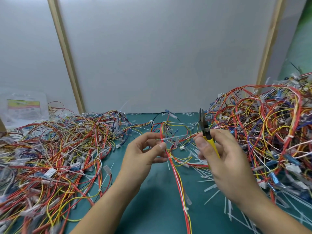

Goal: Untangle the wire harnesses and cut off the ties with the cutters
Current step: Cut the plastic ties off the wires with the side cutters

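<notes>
My left hand [143, 151] pinches the wire harness [177, 176] at a white tie [175, 137] - fingers curled, just above the green desk [152, 191]. My right hand [226, 159] grips the yellow-handled cutters [209, 137], blades pointing up, beside the big wire heap [270, 132].

- Before you lies a teal-green tabletop [152, 200].
- Behind it you face a plain white back panel [160, 56], standing upright.
- Two pale wooden battens cross that panel, one left [65, 53], one right [270, 48].
- At your far left sits a clear plastic bag with a yellow printed label [23, 107].
</notes>
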